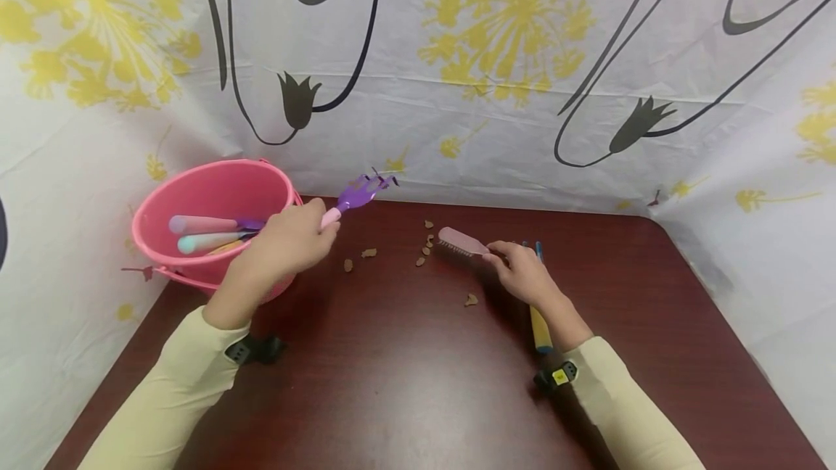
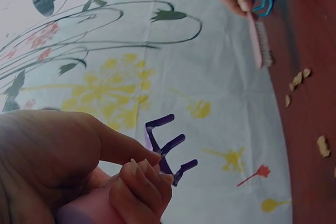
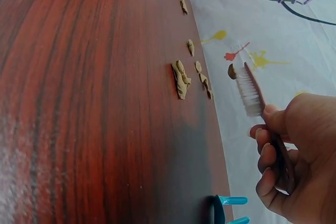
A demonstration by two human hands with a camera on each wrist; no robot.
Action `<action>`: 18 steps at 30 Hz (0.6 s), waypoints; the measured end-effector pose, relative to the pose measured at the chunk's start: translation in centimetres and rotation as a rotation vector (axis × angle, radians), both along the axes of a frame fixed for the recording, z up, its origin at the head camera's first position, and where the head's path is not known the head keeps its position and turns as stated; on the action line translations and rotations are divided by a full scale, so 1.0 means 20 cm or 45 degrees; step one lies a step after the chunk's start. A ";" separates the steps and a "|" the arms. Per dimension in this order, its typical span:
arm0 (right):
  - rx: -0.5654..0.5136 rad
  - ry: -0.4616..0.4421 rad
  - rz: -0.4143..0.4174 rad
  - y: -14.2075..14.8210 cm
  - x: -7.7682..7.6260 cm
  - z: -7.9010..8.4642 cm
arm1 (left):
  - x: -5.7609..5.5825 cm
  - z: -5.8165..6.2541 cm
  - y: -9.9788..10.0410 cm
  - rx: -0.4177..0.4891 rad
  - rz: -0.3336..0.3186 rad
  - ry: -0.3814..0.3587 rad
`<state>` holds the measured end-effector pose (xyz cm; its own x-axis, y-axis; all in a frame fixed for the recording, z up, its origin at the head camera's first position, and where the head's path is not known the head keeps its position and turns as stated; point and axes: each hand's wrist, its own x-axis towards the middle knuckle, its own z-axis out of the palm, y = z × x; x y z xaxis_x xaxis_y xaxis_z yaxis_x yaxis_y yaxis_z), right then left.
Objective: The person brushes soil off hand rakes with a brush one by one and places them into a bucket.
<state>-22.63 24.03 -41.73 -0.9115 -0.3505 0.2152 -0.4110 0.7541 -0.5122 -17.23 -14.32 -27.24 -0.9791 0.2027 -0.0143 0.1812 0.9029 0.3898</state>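
My left hand [image 1: 287, 234] grips the pink handle of a small hand rake [image 1: 358, 194], beside the bucket's right rim. Its purple tines [image 2: 167, 149] point away from the fingers, raised over the table. My right hand [image 1: 522, 272] holds a pink brush [image 1: 461, 241] by its handle, bristles down. Small brown crumpled pieces [image 1: 420, 262] lie near the brush head; one more piece [image 3: 232, 71] shows right at the tip of the bristles [image 3: 249, 93] in the right wrist view. Other pieces [image 1: 369, 253] lie below the rake.
A pink bucket [image 1: 212, 180] at the left holds several tools with pink, teal and yellow handles. Under my right forearm lies a yellow-handled tool [image 1: 540, 331] with blue prongs. White patterned cloth [image 1: 405, 122] walls the dark red table [image 1: 392, 383] at the back and sides.
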 end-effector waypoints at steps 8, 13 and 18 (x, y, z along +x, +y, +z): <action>0.002 0.010 -0.008 0.02 -0.01 0.01 | 0.01 0.09 -0.11 0.098 0.057 -0.089; -0.007 0.022 -0.001 0.02 -0.01 0.02 | 0.00 0.18 -0.18 0.072 0.062 -0.050; -0.008 0.023 0.000 0.03 -0.02 0.03 | 0.01 0.25 -0.28 0.073 0.063 0.005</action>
<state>-22.94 24.57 -41.21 -0.9075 -0.3490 0.2339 -0.4201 0.7512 -0.5091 -17.03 -19.94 -22.15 -0.9880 0.1543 -0.0004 0.1383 0.8870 0.4406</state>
